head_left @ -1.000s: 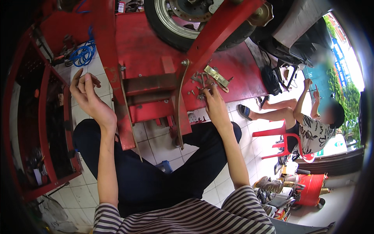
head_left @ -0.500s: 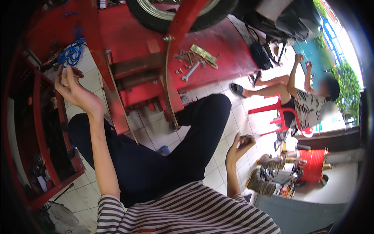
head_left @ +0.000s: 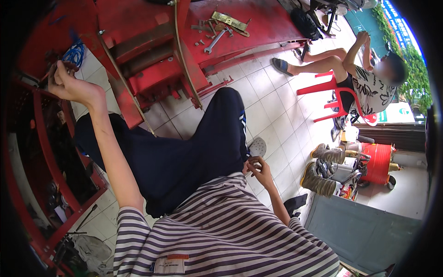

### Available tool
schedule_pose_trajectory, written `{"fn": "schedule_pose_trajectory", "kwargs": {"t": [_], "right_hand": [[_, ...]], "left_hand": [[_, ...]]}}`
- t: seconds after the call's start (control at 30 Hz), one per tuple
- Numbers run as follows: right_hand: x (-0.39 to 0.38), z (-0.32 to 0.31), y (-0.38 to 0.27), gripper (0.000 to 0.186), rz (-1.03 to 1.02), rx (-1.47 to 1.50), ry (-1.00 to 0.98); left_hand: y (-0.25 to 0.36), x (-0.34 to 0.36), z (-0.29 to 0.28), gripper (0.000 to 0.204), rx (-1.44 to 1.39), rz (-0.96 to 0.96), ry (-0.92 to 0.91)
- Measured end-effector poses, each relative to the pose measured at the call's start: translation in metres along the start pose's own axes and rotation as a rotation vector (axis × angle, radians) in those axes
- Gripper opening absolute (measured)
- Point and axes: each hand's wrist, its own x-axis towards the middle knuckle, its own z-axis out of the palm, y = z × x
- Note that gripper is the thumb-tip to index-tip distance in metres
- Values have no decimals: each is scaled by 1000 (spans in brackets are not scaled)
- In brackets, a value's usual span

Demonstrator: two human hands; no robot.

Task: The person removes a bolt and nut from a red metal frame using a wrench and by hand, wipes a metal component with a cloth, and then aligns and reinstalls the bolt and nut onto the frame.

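Observation:
On the left, my left hand [head_left: 69,84] is raised with its fingers loosely bent and apart. It is near a coil of blue hose [head_left: 75,54] and the top of a red metal rack [head_left: 44,134]. I see nothing in its grasp, though the fingertips are partly hidden. Beside my hip, my right hand [head_left: 259,170] hangs with half-curled fingers, close to my dark trousers [head_left: 175,161], and no held object shows. Ahead on a red lift platform [head_left: 258,32] lie a combination wrench [head_left: 216,41], a brass-coloured plate [head_left: 229,21] and several bolts.
A red metal frame [head_left: 140,55] stands in front of my knees. To the right, a person [head_left: 369,85] sits on a red plastic chair [head_left: 339,94]. Boots [head_left: 318,177] and a red drum [head_left: 376,162] stand at the far right. A grey clog [head_left: 257,147] is on the tiles.
My view has tilted and shifted, so the wheel has left the picture. My right hand has come in toward my hip. The seated person's hands have moved closer together.

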Motion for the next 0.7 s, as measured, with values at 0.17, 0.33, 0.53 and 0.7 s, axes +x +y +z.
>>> {"fn": "schedule_pose_trajectory", "kwargs": {"t": [0.17,0.33,0.53,0.7], "right_hand": [[12,0,7,24,-109,-236,-152],[25,18,-3,28,-81,-141,-47],[29,26,-28,22,-17,92,-144],[39,37,-34,16,-15,176,70]], "left_hand": [[0,-1,5,27,-14,-5,5],[-4,1,0,27,-1,-22,-27],[-2,-3,2,26,-20,-28,-17],[-2,-5,7,25,-14,-45,-12]]}}
